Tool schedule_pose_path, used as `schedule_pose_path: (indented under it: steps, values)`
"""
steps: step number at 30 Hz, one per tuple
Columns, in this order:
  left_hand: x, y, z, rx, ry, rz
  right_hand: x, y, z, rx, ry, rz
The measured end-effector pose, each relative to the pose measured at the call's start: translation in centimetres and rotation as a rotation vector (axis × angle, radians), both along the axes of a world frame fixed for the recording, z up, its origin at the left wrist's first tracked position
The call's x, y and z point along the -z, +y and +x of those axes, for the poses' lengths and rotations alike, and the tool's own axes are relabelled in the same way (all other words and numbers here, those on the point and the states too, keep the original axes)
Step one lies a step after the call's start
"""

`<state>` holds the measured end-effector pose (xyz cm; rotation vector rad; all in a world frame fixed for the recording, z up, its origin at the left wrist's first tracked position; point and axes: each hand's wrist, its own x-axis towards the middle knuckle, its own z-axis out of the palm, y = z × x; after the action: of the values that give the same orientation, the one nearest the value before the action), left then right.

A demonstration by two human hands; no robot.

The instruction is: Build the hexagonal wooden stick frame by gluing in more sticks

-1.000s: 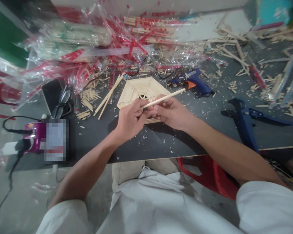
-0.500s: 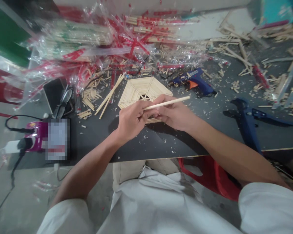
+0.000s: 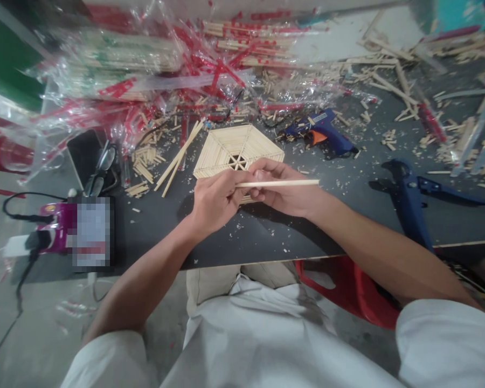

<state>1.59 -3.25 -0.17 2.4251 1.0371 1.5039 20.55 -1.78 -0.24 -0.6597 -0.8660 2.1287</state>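
Note:
My left hand (image 3: 215,200) pinches one end of a pale wooden chopstick (image 3: 286,184), which points to the right, nearly level. Just beside it, my right hand (image 3: 288,200) has its fingers curled together against the left fingertips, behind the chopstick; whether they grip anything is hidden. Beyond both hands lies a hexagonal piece made of layered wooden sticks (image 3: 216,148), with spokes meeting at its open centre. The hands cover part of its near side.
Loose chopsticks (image 3: 178,159) and cut bits (image 3: 147,156) lie left. A blue glue gun (image 3: 327,132) sits behind right, a blue cutter (image 3: 412,196) nearer. Plastic-wrapped chopsticks (image 3: 125,59) pile at the back. Glasses (image 3: 101,167), a phone (image 3: 81,153) and a power adapter (image 3: 56,226) are left.
The chopstick's right end has swung down toward me, so it now lies nearly level instead of slanting up. Both hands have shifted only slightly.

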Motion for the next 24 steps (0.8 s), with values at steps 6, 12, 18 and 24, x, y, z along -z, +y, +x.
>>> schedule_pose_path:
  steps: [6, 12, 18, 24]
  values:
    - [0.42, -0.17, 0.18, -0.058, -0.040, -0.053, 0.19, -0.12, -0.04, 0.001, 0.066, -0.038]
    - [-0.22, -0.14, 0.19, -0.020, -0.060, -0.196, 0.21, -0.12, 0.15, -0.006, 0.052, 0.001]
    - [-0.43, 0.06, 0.19, -0.039, -0.072, -0.175, 0.09, 0.06, 0.26, -0.023, 0.018, 0.062]
    - [0.03, 0.57, -0.20, 0.016, -0.076, -0.050, 0.16, 0.12, 0.20, 0.013, -0.021, 0.093]
